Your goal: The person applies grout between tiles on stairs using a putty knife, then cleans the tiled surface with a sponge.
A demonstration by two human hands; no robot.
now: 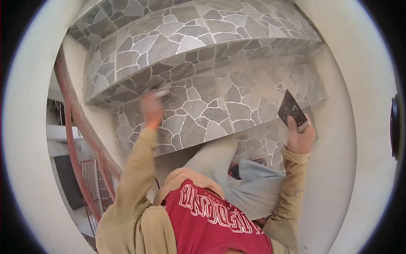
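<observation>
My right hand [301, 137] is closed around a scraper with a dark, flat, angular blade [292, 106], its thumb pressed on the near face. The blade points up and away, just above the right end of a stone-patterned step [207, 110]. My left hand [152, 109] is smeared by motion over the left part of the same step, near the riser. It is closed on a small whitish thing [161, 92], too blurred to name. Pale joint lines run between the grey stones of the step.
A higher curved step [177, 36] with the same stone pattern rises ahead. Pale dust [258, 76] lies across the right part of the nearer step. A reddish metal railing [69, 110] runs along the left, and a cream wall [334, 139] stands on the right.
</observation>
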